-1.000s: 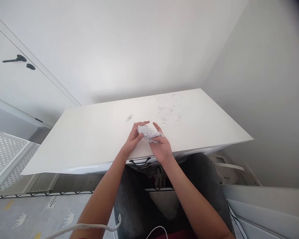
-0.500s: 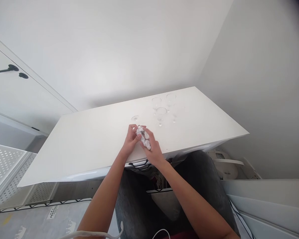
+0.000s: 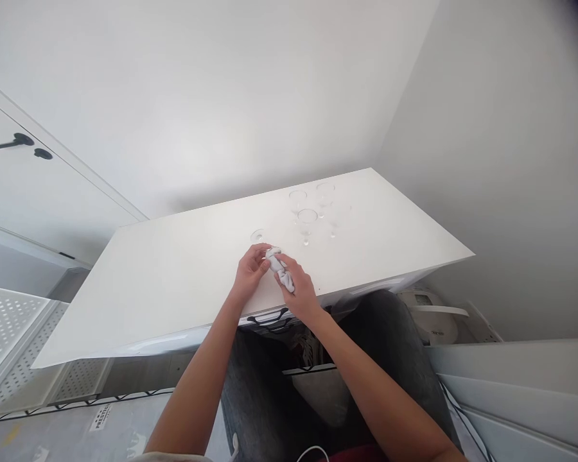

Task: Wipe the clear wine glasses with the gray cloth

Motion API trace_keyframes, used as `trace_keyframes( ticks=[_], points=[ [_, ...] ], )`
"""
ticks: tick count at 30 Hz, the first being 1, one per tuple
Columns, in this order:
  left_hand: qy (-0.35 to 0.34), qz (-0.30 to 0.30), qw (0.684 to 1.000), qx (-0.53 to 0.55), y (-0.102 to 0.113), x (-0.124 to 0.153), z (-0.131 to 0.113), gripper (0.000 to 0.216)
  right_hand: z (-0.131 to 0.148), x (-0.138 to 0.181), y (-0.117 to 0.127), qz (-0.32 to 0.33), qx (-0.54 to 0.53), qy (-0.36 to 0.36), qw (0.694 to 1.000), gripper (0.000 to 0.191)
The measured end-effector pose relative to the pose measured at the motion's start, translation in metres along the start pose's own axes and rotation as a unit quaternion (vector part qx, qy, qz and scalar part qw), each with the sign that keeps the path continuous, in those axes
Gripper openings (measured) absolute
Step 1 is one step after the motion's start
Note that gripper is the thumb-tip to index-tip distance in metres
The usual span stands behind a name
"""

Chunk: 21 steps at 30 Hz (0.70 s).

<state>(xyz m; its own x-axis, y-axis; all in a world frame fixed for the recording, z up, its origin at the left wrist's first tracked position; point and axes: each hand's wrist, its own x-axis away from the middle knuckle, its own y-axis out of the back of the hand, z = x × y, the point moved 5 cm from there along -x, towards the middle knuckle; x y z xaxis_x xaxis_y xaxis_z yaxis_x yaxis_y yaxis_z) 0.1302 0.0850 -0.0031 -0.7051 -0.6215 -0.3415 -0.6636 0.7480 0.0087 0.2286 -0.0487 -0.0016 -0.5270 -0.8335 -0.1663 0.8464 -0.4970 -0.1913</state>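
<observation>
My left hand (image 3: pixel 249 274) is closed around a stemmed glass (image 3: pixel 258 235), held on its side over the front part of the white table. Its clear round foot points away from me, while the bowl is mostly hidden by my fingers and the cloth. A bunched white cloth (image 3: pixel 284 277) is gripped in my right hand (image 3: pixel 300 292) and pressed against the near end of the glass. Beyond my hands, several clear stemmed glasses stand grouped on the table, the closest glass (image 3: pixel 307 221) upright with its rim up.
The white tabletop (image 3: pixel 173 276) ends close to my legs, with a black drawer handle (image 3: pixel 268 317) below its edge. White perforated baskets (image 3: pixel 14 327) stand at the left. A round white appliance (image 3: pixel 436 321) sits low at the right. Walls rise behind and right.
My right hand and the cloth have shifted and turned slightly against the glass. The left hand keeps its hold. The whole view has moved a little.
</observation>
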Motion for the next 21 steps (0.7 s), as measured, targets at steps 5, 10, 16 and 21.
trace_keyframes(
  ticks=[5, 10, 16, 21],
  points=[
    [-0.017, 0.02, 0.999, 0.033, -0.006, 0.001, -0.001, 0.039, -0.016, -0.004, 0.002, -0.077, -0.335, -0.138, 0.929, 0.047],
    [0.002, 0.026, 0.999, 0.038, -0.005, 0.004, 0.001, 0.037, -0.007, -0.004, 0.003, -0.096, -0.339, -0.124, 0.928, 0.046],
    [-0.056, -0.176, 0.978, -0.094, 0.022, 0.01, -0.006, 0.02, 0.016, -0.002, 0.034, -0.186, -0.064, -0.006, 0.98, 0.03],
    [-0.06, -0.109, 0.971, -0.202, 0.009, 0.003, -0.013, 0.029, 0.018, -0.012, 0.043, -0.092, 0.094, 0.013, 0.991, 0.025]
  ],
)
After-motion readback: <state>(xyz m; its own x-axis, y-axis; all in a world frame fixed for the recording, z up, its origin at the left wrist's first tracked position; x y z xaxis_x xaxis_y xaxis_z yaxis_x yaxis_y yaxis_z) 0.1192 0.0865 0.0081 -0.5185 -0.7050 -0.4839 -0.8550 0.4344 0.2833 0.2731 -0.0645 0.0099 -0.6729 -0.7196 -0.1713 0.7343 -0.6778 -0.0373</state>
